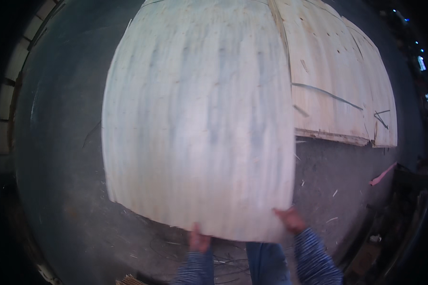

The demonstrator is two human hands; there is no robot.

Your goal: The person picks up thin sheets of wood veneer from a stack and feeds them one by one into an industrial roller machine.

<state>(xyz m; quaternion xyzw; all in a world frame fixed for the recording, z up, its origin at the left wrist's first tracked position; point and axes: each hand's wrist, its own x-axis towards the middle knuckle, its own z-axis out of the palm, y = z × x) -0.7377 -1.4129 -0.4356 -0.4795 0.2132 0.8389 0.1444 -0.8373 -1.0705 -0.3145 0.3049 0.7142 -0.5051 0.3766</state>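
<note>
A large pale wood veneer sheet [199, 118] fills the middle of the view, held up off the ground and bowed. My left hand [199, 240] grips its near edge from below at the lower middle. My right hand [290, 219] holds the same edge at the sheet's lower right corner. Both sleeves are blue and striped. The sheet hides the ground under it and part of the stack behind.
A stack of yellowish veneer sheets [337, 80] lies on the grey concrete floor [57, 142] at the upper right, with cracks and splits. Wood splinters and a pink strip [383, 175] lie on the floor at the right. Dark clutter [404, 223] stands at the lower right.
</note>
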